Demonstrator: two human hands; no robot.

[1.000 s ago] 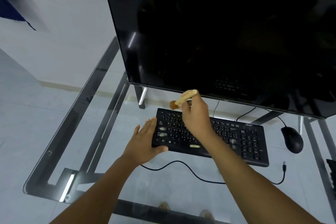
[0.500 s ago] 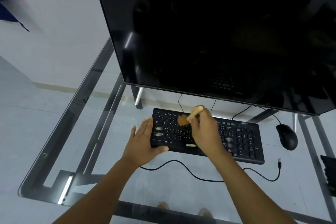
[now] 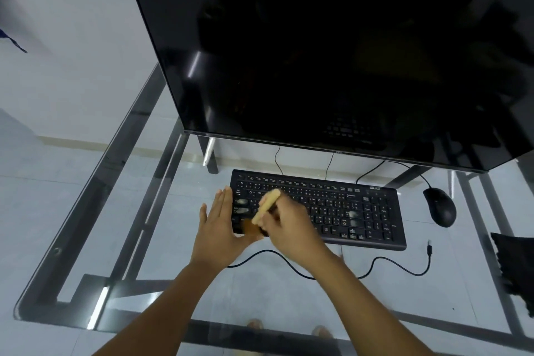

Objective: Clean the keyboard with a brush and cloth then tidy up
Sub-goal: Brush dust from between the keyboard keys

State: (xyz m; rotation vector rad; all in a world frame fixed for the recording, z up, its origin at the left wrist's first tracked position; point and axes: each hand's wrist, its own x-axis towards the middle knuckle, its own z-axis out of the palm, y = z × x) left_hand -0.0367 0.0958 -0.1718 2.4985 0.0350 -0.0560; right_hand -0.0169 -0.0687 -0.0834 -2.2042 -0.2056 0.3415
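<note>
A black keyboard (image 3: 332, 205) lies on a glass desk under a big dark monitor. My right hand (image 3: 289, 228) grips a brush (image 3: 264, 208) with a pale wooden handle; its brown bristles touch the keyboard's near left corner. My left hand (image 3: 219, 225) lies flat with fingers together against the keyboard's left end, thumb along the front edge. A dark cloth (image 3: 517, 266) rests at the desk's right edge, partly cut off by the frame.
The monitor (image 3: 318, 52) overhangs the keyboard's far side. A black mouse (image 3: 439, 206) sits to the right of the keyboard. A loose cable (image 3: 404, 269) curls in front of it. The glass desk (image 3: 86, 211) has a metal frame beneath.
The brush has swept from the keyboard's far left edge down toward its near left corner. My left hand has stayed against the left end.
</note>
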